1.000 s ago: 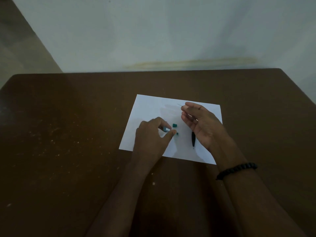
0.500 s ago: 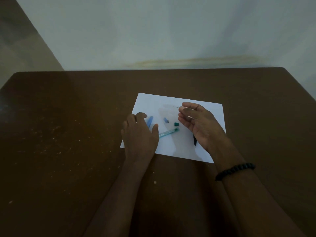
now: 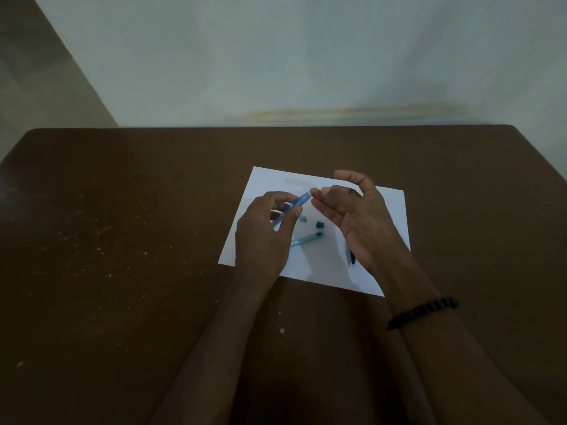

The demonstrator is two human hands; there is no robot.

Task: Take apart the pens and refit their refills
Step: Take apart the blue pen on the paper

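My left hand (image 3: 264, 237) grips a blue pen barrel (image 3: 294, 205), lifted and tilted up to the right over the white paper sheet (image 3: 389, 210). My right hand (image 3: 359, 219) is raised beside it, fingertips pinched at the barrel's open end; the thin refill it held earlier is too fine to make out. On the paper lie a green pen barrel (image 3: 306, 239), a small green cap piece (image 3: 319, 224) and a small blue piece (image 3: 303, 218). A black pen (image 3: 352, 259) lies partly hidden under my right palm.
The paper rests on a dark brown table (image 3: 122, 240) with pale specks on its left half. A pale wall (image 3: 276, 56) runs along the table's far edge. A black bead bracelet (image 3: 423, 311) is on my right wrist.
My left hand let go of the green barrel, moved left to the blue barrel and lifted it toward my right hand's fingertips. My right hand rose slightly.
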